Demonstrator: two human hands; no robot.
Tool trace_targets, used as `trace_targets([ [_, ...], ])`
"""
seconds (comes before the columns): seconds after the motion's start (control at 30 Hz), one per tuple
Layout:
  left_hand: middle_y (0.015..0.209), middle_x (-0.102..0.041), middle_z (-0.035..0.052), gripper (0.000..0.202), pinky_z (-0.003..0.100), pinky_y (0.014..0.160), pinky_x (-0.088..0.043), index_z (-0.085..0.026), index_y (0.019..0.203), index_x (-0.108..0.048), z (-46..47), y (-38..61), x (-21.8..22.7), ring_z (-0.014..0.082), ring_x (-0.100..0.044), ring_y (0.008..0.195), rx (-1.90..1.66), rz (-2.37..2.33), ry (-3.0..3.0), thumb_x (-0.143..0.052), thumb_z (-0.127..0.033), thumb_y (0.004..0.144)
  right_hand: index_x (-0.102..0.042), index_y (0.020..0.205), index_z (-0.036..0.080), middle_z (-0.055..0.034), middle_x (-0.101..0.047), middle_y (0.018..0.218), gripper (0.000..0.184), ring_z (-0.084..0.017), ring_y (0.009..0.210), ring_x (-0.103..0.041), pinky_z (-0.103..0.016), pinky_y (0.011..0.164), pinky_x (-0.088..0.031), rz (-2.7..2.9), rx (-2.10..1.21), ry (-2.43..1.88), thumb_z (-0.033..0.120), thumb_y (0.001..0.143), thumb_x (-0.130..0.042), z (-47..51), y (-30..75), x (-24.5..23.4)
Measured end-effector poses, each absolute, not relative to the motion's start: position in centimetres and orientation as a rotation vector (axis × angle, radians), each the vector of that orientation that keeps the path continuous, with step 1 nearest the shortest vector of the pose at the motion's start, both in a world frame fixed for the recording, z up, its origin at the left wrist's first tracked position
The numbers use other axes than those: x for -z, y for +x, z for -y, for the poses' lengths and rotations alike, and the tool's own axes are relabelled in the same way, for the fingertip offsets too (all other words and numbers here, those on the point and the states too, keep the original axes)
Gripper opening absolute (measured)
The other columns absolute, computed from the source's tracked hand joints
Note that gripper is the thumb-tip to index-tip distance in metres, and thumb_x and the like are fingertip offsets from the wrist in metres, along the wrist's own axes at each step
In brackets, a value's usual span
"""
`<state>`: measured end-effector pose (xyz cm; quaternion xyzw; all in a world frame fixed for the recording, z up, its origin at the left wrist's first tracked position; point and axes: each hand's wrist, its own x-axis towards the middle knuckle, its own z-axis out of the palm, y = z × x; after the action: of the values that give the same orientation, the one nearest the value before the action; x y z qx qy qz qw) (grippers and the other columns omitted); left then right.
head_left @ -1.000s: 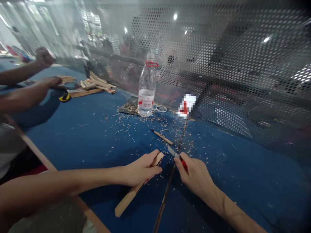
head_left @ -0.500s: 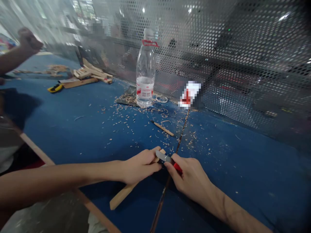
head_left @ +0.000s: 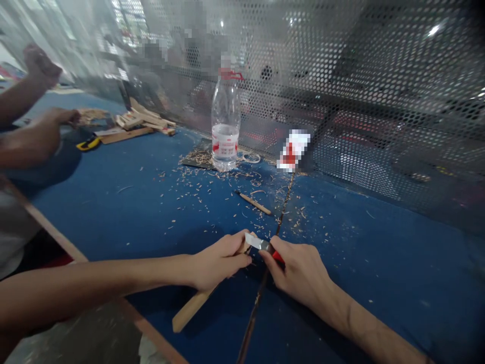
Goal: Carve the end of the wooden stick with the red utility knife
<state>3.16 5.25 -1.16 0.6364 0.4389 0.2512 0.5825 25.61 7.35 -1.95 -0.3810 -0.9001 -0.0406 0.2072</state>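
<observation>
1. left hand (head_left: 222, 262): fingers (head_left: 231, 251) curled tight around a wooden stick (head_left: 193, 308), which lies at lower middle of the frame, above a blue table (head_left: 113, 217).
2. right hand (head_left: 297, 269): fingers (head_left: 280, 246) pinch a red-handled knife (head_left: 259, 243), its blade at the stick's upper end.

Red knife handle (head_left: 278, 257); blue bench top (head_left: 113, 222); dotted steel screen (head_left: 379, 76).

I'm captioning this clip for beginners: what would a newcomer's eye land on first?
Front and centre, the left hand grips a wooden stick while the right hand holds a red-handled knife at its upper end. Pale wood shavings litter the blue table, and a clear plastic bottle stands beyond, before a perforated metal screen.
</observation>
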Motion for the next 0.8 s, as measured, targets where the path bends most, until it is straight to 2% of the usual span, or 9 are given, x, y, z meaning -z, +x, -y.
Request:
trace_targets([
  [0.2,0.052,-0.044,-0.0098,0.011,0.027,0.051,-0.035,-0.026,0.084,-0.042,-5.9,3.2,0.6,0.0131,-0.04,0.05,-0.603,-1.035,1.517,-0.052,-0.029,0.087,-0.061,0.083,0.024,-0.0017,-0.068,0.061,0.05,-0.017,0.047,-0.06,-0.03,0.051,-0.019,2.533,0.169,-1.167,0.051,0.11,-0.029,-8.1,25.2,2.7],
  [0.4,0.054,-0.046,-0.0113,0.022,0.026,0.052,-0.035,-0.026,0.084,-0.041,-5.7,3.7,-0.4,0.0118,-0.039,0.048,-0.599,-1.04,1.528,-0.061,-0.034,0.088,-0.056,0.079,0.025,-0.0047,-0.069,0.062,0.037,-0.021,0.052,-0.062,-0.031,0.056,-0.019,2.299,0.048,-1.685,0.046,0.106,-0.04,-10.5,27.1,1.9],
  [0.53,0.051,-0.047,-0.0114,0.026,0.025,0.051,-0.035,-0.025,0.084,-0.043,-6.7,5.4,0.6,0.0115,-0.04,0.046,-0.687,-1.019,1.504,-0.064,-0.04,0.086,-0.054,0.082,0.026,-0.004,-0.07,0.063,0.034,-0.021,0.055,-0.064,-0.03,0.056,-0.024,2.29,0.04,-1.661,0.043,0.106,-0.036,-10.1,27.8,1.2],
  [0.67,0.046,-0.044,-0.0092,0.032,0.025,0.048,-0.031,-0.024,0.074,-0.044,-7.7,6.8,1.7,0.0104,-0.037,0.042,-0.757,-0.988,1.462,-0.061,-0.05,0.083,-0.051,0.084,0.027,-0.0013,-0.07,0.066,0.034,-0.02,0.06,-0.068,-0.028,0.057,-0.033,2.334,-0.02,-1.547,0.039,0.108,-0.03,-8.7,27.0,0.5],
  [0.8,0.048,-0.044,-0.0083,0.034,0.025,0.048,-0.03,-0.023,0.072,-0.047,-7.4,6.4,1.9,0.0096,-0.038,0.043,-0.751,-0.986,1.421,-0.062,-0.053,0.079,-0.049,0.085,0.028,-0.0002,-0.069,0.066,0.033,-0.019,0.059,-0.068,-0.029,0.056,-0.032,2.445,-0.125,-1.357,0.036,0.108,-0.028,-7.3,26.3,0.2],
])
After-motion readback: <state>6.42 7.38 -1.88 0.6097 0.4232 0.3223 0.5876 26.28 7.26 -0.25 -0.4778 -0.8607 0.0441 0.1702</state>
